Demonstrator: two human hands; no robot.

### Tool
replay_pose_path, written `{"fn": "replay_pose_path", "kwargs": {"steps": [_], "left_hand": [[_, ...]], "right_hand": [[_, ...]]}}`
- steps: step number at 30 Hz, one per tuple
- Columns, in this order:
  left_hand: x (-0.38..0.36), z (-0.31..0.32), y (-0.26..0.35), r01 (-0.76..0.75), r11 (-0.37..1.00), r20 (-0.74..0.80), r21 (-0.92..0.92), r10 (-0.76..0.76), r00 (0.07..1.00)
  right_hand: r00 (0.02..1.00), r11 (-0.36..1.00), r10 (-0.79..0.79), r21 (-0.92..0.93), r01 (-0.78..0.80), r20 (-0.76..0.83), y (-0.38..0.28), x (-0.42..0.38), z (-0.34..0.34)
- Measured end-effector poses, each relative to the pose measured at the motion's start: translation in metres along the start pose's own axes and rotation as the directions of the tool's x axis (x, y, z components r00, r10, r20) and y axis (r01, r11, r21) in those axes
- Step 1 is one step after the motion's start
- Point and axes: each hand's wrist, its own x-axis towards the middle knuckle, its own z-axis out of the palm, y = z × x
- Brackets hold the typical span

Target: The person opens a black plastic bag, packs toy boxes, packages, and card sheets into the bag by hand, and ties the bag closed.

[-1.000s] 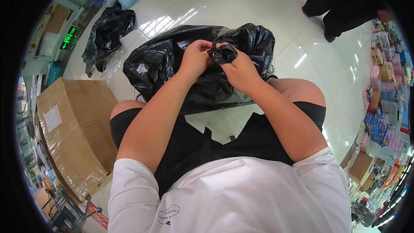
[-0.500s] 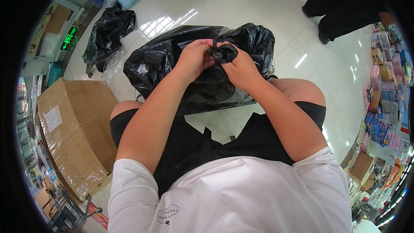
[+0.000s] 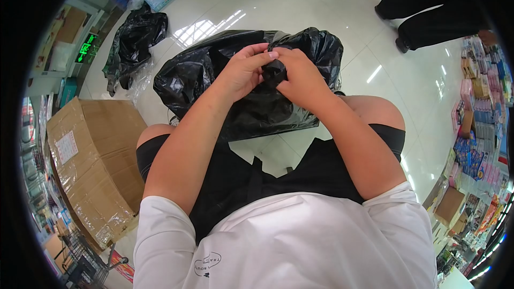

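Observation:
A large, bulging black plastic bag [image 3: 267, 118] lies on the floor between my knees. Its gathered, twisted neck [image 3: 274, 73] sticks up between my two hands. My left hand [image 3: 247, 70] is closed on the plastic from the left, its thumb and fingers meeting the other hand at the top of the bunch. From the right, my right hand [image 3: 301, 77] grips the same bunched plastic, with its fingers curled around it. Whether the neck is knotted cannot be made out under the fingers.
A taped cardboard box [image 3: 96, 160] stands by my left leg. Another crumpled black bag [image 3: 136, 37] lies on the tiled floor [image 3: 300, 0] at the upper left. A person in black trousers [image 3: 433, 18] stands at the upper right, near shelves of packaged goods [image 3: 482, 101].
Both hands have drawn closer together over the bag's neck, fingertips now touching. The loop of plastic that stuck out beside my right hand is now mostly covered.

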Motion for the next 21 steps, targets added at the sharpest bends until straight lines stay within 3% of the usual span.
{"fn": "replay_pose_path", "kwargs": {"steps": [6,9,10,12,14,15,17,18,20,21], "left_hand": [[-0.005,0.004,0.004,-0.067,0.997,0.057,0.038,0.065,0.996],[-0.003,0.003,0.007,-0.081,0.992,0.05,0.093,0.077,0.996],[-0.002,0.002,0.007,-0.101,0.985,0.062,0.143,0.093,0.994],[-0.002,0.005,0.006,-0.149,0.978,0.041,0.146,0.145,0.989],[-0.003,0.007,0.01,-0.248,0.853,0.002,0.46,0.278,0.961],[-0.006,0.008,0.012,-0.247,0.853,0.002,0.46,0.278,0.961],[-0.012,0.012,0.014,-0.325,0.68,0.033,0.657,0.405,0.914],[-0.015,0.013,0.015,-0.325,0.68,0.033,0.657,0.404,0.914],[-0.02,0.014,0.018,-0.395,0.288,0.16,0.872,0.596,0.787],[-0.019,0.013,0.017,-0.394,0.288,0.16,0.873,0.595,0.788]], "right_hand": [[0.988,0.997,-0.068,-0.042,0.063,-0.141,0.003,0.004,-0.007],[0.969,0.892,0.233,0.378,-0.249,0.089,-0.004,0.009,-0.024],[0.969,0.892,0.232,0.378,-0.248,0.09,0.0,0.009,-0.024],[0.986,0.951,0.158,0.278,-0.138,-0.053,0.006,0.013,-0.024],[0.977,0.942,0.214,0.263,-0.207,0.003,0.005,0.013,-0.029],[0.973,0.946,0.229,0.226,-0.232,0.041,0.005,0.013,-0.031],[0.966,0.948,0.245,0.189,-0.256,0.078,0.006,0.014,-0.034],[0.985,0.977,0.167,0.127,-0.172,0.05,0.008,0.014,-0.034],[0.996,0.994,0.086,0.063,-0.088,0.027,0.01,0.015,-0.035],[0.999,0.997,0.052,0.05,-0.052,0.014,0.01,0.016,-0.036]]}}
